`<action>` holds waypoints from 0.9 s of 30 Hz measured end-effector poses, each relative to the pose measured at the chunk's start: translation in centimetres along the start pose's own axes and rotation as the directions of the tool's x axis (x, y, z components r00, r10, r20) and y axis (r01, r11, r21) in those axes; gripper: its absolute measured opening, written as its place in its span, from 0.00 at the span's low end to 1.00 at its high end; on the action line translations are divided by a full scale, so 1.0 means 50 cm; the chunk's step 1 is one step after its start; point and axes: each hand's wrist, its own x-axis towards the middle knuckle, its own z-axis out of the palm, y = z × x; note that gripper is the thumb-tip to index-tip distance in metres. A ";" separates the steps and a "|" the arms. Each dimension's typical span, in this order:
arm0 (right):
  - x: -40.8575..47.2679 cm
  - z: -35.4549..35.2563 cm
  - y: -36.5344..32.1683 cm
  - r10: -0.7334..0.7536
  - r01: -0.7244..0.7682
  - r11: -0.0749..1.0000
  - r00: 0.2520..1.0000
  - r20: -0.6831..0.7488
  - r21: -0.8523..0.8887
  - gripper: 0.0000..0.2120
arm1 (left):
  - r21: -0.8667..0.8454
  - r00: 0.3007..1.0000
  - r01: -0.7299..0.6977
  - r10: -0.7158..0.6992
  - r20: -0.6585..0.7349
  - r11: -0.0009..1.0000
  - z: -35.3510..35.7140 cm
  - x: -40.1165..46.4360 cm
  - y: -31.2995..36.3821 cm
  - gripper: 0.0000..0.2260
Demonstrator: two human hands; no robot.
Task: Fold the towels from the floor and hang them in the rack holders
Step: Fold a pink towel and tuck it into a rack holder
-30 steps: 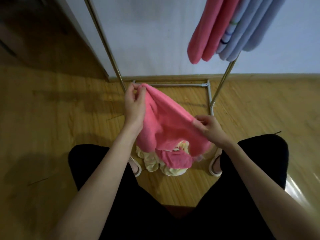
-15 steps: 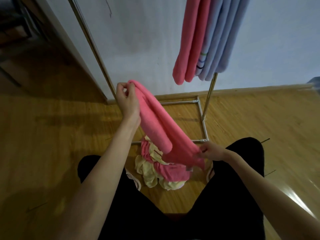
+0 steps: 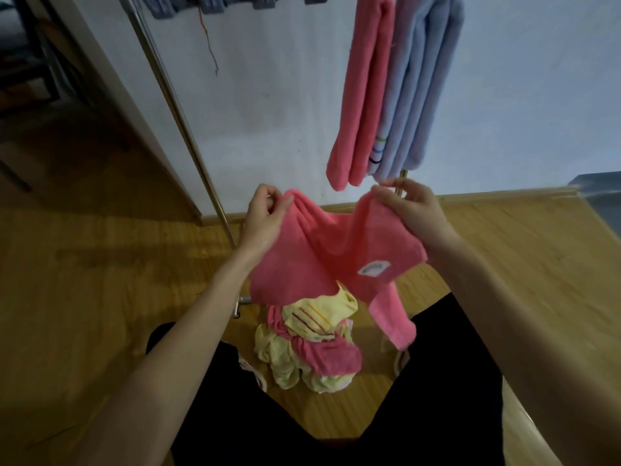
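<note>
Wooden plank floor (image 3: pixel 100 297), pale wall (image 3: pixel 268 95) behind, metal rack (image 3: pixel 178 105) standing against it with folded pink and blue towels (image 3: pixel 396 89) already hung at upper right. Pink towel (image 3: pixel 322 260) is held in the air in front of the rack, above the floor pile (image 3: pixel 309 344) of yellow and pink towels. Left hand (image 3: pixel 265 216) pinches one top corner; right hand (image 3: pixel 413 210) pinches the opposite one. Cloth sags between them, so judged soft, limp and light, with no stiffness of its own; fuzzy terry surface should not slip. Best hold: the corners or the top edge, kept taut. Appearance: coral pink, a small white label near the right side, one end trailing down.
</note>
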 end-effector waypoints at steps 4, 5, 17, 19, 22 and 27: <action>0.000 0.029 -0.069 0.017 -0.032 0.934 0.999 0.045 0.355 0.10 | -0.043 0.997 0.018 -0.014 0.082 0.999 -0.003 -0.018 0.022 0.04; 0.001 0.036 -0.079 0.005 -0.022 0.915 0.999 0.043 0.403 0.08 | -0.050 0.993 0.021 -0.015 0.115 0.999 -0.004 -0.024 0.033 0.04; 0.023 0.107 -0.071 0.162 -0.137 0.858 0.987 -0.009 0.495 0.10 | 0.091 0.907 -0.068 0.023 0.421 0.994 0.005 -0.101 -0.003 0.19; 0.024 0.110 -0.056 0.189 -0.175 0.858 0.982 0.020 0.483 0.10 | 0.105 0.915 -0.036 -0.009 0.403 0.994 -0.002 -0.098 -0.014 0.18; 0.028 0.109 -0.038 0.200 -0.191 0.846 0.979 0.036 0.498 0.10 | 0.162 0.913 -0.009 -0.058 0.403 0.987 -0.010 -0.099 -0.035 0.13; 0.047 0.068 -0.006 0.222 -0.169 0.829 0.975 -0.035 0.533 0.09 | 0.247 0.960 -0.041 -0.030 0.278 0.968 -0.055 -0.099 -0.070 0.08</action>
